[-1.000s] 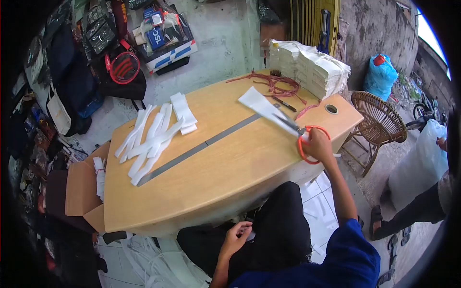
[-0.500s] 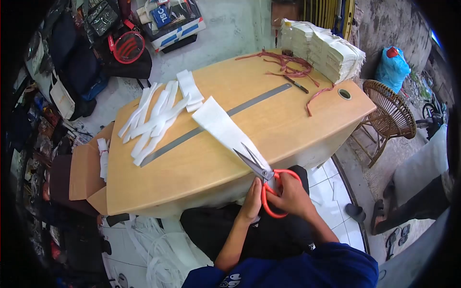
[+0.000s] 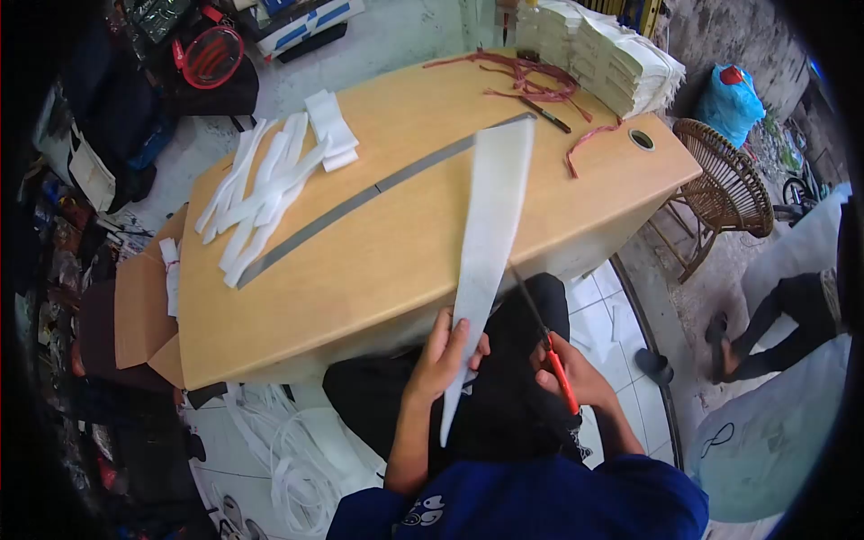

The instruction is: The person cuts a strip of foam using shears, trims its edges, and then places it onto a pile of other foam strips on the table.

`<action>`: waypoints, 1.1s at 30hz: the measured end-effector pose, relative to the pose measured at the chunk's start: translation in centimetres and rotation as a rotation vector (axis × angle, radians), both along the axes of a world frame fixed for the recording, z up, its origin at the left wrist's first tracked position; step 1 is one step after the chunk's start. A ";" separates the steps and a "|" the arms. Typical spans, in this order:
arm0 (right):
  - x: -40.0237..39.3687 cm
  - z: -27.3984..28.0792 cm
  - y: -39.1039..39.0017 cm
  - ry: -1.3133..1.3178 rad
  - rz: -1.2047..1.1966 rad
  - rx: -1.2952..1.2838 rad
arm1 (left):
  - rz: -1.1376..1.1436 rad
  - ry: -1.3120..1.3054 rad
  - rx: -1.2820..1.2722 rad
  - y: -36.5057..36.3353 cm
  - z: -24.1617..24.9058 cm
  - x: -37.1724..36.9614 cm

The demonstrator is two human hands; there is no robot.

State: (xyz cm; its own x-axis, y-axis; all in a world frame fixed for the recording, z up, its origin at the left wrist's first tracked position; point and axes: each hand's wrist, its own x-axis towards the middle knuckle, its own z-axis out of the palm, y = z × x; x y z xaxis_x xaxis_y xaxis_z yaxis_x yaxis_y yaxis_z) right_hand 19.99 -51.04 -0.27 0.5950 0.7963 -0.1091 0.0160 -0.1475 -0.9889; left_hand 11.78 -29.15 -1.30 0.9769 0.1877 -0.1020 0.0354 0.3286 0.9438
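My left hand [image 3: 441, 358] grips a long white strip [image 3: 493, 207] near its lower part, and the tapered end hangs below my fingers. The strip's wide end lies over the table and the metal ruler [image 3: 378, 187]. To the right, my right hand [image 3: 576, 371] is closed on the red-handled scissors [image 3: 560, 373], whose blades point up and left beside the strip, apart from it. Their blades look closed. White strips [image 3: 274, 180] lie piled at the table's left, with a folded white piece [image 3: 331, 130] beside them.
On the wooden table [image 3: 360, 297] are red cords [image 3: 540, 81], a dark pen [image 3: 544, 114] and a white stack [image 3: 603, 54]. A cardboard box [image 3: 139, 306] stands left, a wicker chair [image 3: 724, 175] right. A person's legs [image 3: 783, 333] show at far right.
The strip has swung more upright, and my left hand now holds it lower. My right hand has moved right and down with the scissors, whose blades have closed. The view has shifted slightly.
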 end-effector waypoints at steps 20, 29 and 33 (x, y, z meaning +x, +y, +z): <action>0.1 -2.0 -3.3 0.027 0.533 -0.304 | -0.222 0.050 0.191 3.0 -1.9 -3.6; 0.0 -1.7 -3.5 0.036 0.531 -0.311 | -0.074 0.152 0.314 2.9 -0.1 -2.9; -0.8 -2.5 -2.6 0.018 0.510 -0.285 | -0.136 0.199 0.327 2.5 -0.1 -2.6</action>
